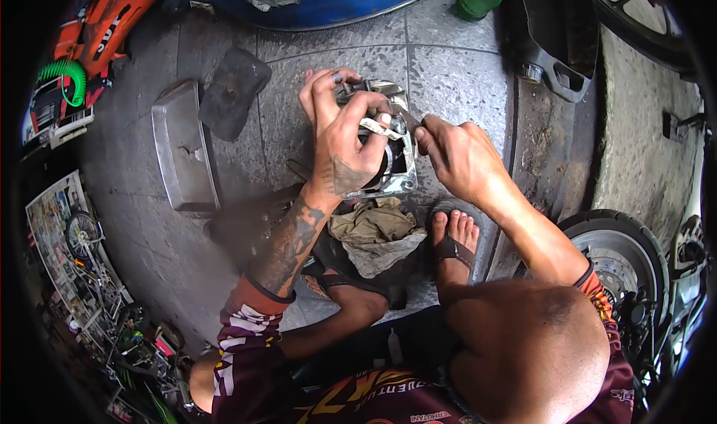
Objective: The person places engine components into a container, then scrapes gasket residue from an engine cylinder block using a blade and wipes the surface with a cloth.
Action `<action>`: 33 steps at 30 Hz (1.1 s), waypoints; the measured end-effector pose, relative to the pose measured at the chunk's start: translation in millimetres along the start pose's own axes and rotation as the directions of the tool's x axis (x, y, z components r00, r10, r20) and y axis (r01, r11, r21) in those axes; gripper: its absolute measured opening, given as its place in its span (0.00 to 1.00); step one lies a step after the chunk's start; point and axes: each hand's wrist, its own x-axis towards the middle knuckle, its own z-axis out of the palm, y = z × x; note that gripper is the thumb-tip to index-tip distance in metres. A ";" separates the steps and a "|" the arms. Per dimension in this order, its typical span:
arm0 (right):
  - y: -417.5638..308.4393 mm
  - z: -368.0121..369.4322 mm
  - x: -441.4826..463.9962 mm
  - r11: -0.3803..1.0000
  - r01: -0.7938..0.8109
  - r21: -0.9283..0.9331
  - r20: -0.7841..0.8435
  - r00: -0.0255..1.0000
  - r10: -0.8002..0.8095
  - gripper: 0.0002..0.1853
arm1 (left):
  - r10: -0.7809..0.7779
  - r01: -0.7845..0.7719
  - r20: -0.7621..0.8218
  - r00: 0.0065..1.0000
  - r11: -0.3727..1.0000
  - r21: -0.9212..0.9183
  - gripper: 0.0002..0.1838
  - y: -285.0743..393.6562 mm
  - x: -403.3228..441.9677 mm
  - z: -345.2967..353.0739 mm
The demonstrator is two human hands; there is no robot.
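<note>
Silver metal casting gripped between two working hands

Bare metal, pitted and pale at the rim, forms an engine casing [404,180] with squared openings, and it sits between both hands, just beyond the feet; what bears its weight is hidden. The left hand [340,129] arches over its near-left side, back upward, wrist slightly bent, fingers spread a little and hooked across the top, with a ring [337,77] on one of them. Its thumb lies by a whitish, rough-edged strip [382,130], though I cannot tell whether that strip is pinched or part of the casting. From the opposite side the right hand [458,155] comes in on a slanting forearm, knuckles up, fingers curled and thumb pressed against them, pinching a thin, flat, dark blade [405,116] whose far end meets the casing's upper edge.

Below the casting lies a crumpled cloth rag [377,233], olive-brown and creased, greyer toward its lower fold. Grey floor tiles [299,73], blotched and scuffed, spread around. To the left stand a shallow rectangular metal tray [179,144] with rounded corners and, just beside it, a dull black slab [235,91] with worn edges
</note>
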 end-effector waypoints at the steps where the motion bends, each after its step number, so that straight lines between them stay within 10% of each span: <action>1: 1.1 2.1 -0.5 1.000 0.010 0.025 -0.013 1.000 -0.010 0.14 | -0.012 0.012 -0.005 1.000 1.000 -0.002 0.09 0.3 -1.1 -0.3; 33: -6.8 -25.8 15.7 0.995 0.101 -0.028 0.261 0.961 -0.090 0.16 | -0.153 0.131 -0.070 0.986 0.959 -0.252 0.11 -10.2 -4.5 -3.7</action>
